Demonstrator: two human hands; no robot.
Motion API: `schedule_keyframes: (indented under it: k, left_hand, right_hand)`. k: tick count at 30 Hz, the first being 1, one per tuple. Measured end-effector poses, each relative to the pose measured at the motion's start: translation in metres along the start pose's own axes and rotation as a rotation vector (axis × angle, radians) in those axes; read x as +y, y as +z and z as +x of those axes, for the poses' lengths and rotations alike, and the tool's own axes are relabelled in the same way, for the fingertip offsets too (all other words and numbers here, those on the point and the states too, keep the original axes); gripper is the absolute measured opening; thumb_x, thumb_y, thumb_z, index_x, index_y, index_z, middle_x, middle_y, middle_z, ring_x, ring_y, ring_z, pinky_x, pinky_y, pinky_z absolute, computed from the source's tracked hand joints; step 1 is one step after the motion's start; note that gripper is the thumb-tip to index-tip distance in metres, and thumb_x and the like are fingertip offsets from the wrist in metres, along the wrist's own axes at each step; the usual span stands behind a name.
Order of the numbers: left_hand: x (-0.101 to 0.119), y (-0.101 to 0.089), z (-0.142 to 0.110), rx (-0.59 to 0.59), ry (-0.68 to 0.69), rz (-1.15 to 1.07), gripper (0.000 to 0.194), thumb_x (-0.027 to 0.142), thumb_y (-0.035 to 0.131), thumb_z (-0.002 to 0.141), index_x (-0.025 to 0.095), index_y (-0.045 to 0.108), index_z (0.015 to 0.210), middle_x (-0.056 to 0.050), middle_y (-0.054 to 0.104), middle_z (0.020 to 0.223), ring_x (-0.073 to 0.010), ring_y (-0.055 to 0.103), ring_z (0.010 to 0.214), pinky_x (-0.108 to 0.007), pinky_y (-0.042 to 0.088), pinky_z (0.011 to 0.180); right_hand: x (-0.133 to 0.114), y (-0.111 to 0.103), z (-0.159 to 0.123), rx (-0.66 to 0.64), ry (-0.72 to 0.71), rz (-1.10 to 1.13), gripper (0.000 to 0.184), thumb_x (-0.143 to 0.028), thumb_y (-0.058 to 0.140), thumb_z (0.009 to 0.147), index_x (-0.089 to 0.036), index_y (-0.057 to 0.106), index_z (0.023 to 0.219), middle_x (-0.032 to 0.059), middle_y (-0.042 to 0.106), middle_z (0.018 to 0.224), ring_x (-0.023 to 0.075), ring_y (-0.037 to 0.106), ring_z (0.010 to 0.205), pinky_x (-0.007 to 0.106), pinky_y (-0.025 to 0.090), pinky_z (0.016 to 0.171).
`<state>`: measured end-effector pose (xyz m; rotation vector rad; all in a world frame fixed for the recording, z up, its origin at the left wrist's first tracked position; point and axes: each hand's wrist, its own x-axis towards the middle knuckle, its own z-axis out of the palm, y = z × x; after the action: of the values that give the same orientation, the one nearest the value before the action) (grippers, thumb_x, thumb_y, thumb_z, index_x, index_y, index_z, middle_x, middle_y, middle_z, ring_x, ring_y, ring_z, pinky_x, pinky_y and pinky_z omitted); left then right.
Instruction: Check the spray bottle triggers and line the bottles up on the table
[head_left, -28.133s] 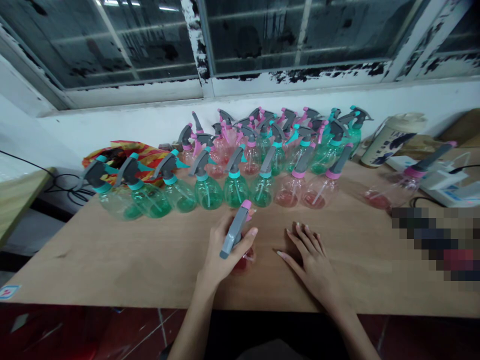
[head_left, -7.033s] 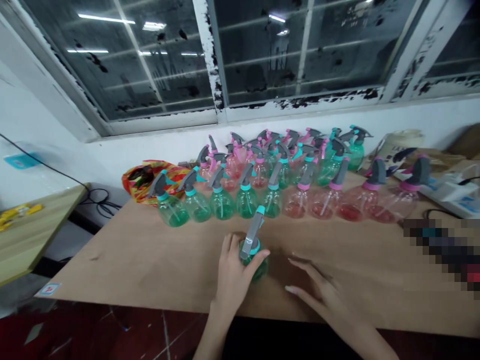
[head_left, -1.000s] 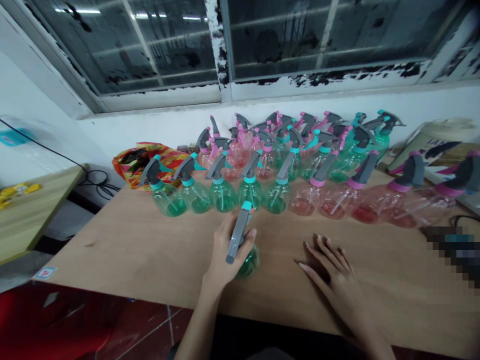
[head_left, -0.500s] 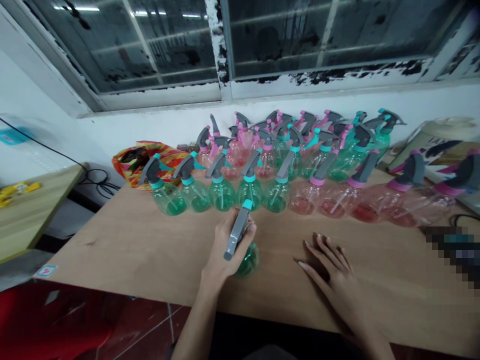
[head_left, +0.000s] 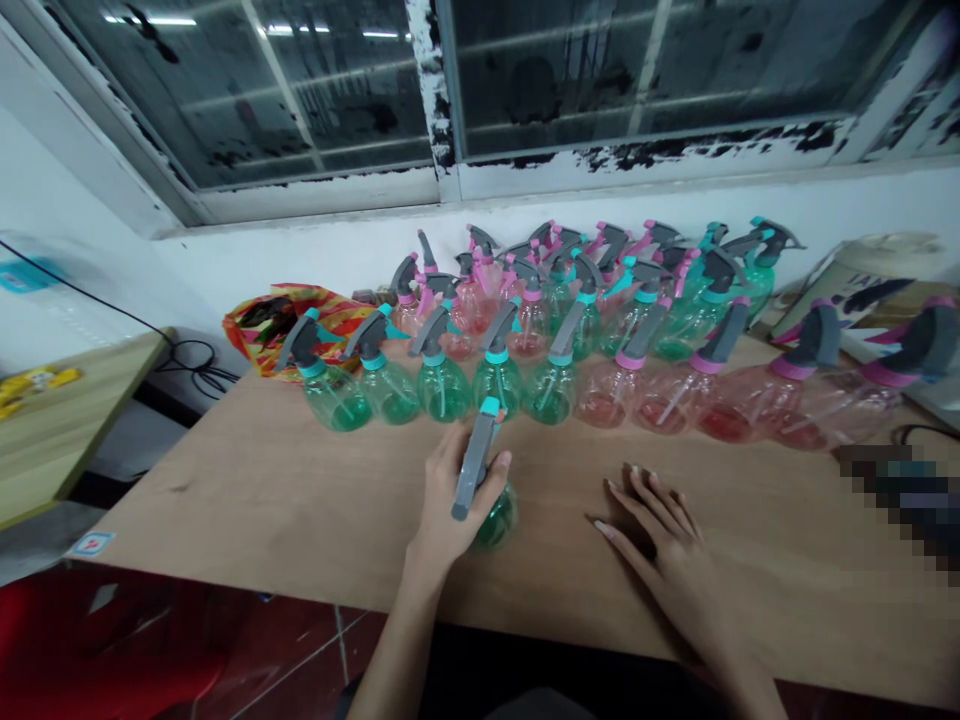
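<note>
My left hand (head_left: 450, 490) is wrapped round the neck of a green spray bottle (head_left: 496, 522) near the front of the table. Its grey trigger head with a turquoise nozzle sticks up above my fingers, and part of the bottle is hidden by the hand. To the right, my right hand (head_left: 667, 550) lies on the tabletop with its fingers spread and nothing in it. Just beyond both hands runs a row of spray bottles, green ones (head_left: 442, 390) with turquoise collars on the left and pink ones (head_left: 604, 395) on the right.
More green and pink spray bottles (head_left: 532, 320) crowd against the wall under the window. An orange patterned bag (head_left: 300, 310) sits at the back left of the wooden table (head_left: 247, 490). A beige container (head_left: 862, 280) stands back right; a red chair (head_left: 97, 640) is front left.
The held spray bottle and my left hand have barely shifted. My right hand stays flat in the same place, and the view has moved slightly.
</note>
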<state>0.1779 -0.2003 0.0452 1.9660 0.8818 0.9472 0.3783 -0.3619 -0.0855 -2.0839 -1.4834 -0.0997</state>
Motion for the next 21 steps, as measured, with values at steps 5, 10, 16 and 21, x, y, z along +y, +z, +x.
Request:
schedule_keyframes:
  k: [5, 10, 16, 21]
  left_hand:
    - [0.002, 0.0, 0.0, 0.0, -0.001, -0.012, 0.031, 0.034, 0.057, 0.087, 0.029, 0.058, 0.118, -0.009, 0.067, 0.114, -0.0272, 0.065, 0.106, -0.047, 0.051, 0.093]
    - [0.004, -0.002, 0.002, -0.013, 0.019, 0.017, 0.03, 0.034, 0.057, 0.087, 0.029, 0.058, 0.117, -0.009, 0.067, 0.115, -0.0271, 0.065, 0.107, -0.044, 0.052, 0.091]
    - [0.004, -0.003, 0.003, -0.013, 0.042, 0.041, 0.025, 0.033, 0.058, 0.086, 0.027, 0.059, 0.11, -0.008, 0.067, 0.108, -0.0265, 0.067, 0.1, -0.044, 0.053, 0.088]
    - [0.011, -0.003, 0.004, -0.009, 0.01, 0.061, 0.022, 0.029, 0.056, 0.085, 0.026, 0.057, 0.106, -0.006, 0.067, 0.096, -0.0238, 0.068, 0.085, -0.042, 0.054, 0.081]
  right_hand:
    - [0.0, -0.001, 0.001, -0.001, 0.008, 0.002, 0.063, -0.064, 0.036, 0.09, -0.022, 0.053, 0.134, 0.0107, 0.047, 0.145, 0.0307, 0.034, 0.138, 0.058, 0.028, 0.11]
    - [0.001, 0.0, 0.001, -0.013, 0.007, 0.004, 0.063, -0.065, 0.037, 0.089, -0.022, 0.054, 0.133, 0.0106, 0.048, 0.144, 0.0304, 0.034, 0.138, 0.057, 0.028, 0.11]
    - [0.0, 0.0, 0.0, 0.01, 0.007, 0.001, 0.063, -0.064, 0.036, 0.09, -0.022, 0.054, 0.133, 0.0114, 0.047, 0.144, 0.0302, 0.035, 0.138, 0.057, 0.028, 0.11]
    - [-0.001, 0.0, 0.0, 0.004, 0.015, 0.012, 0.063, -0.065, 0.036, 0.089, -0.023, 0.053, 0.134, 0.01, 0.047, 0.145, 0.0304, 0.035, 0.138, 0.057, 0.028, 0.11]
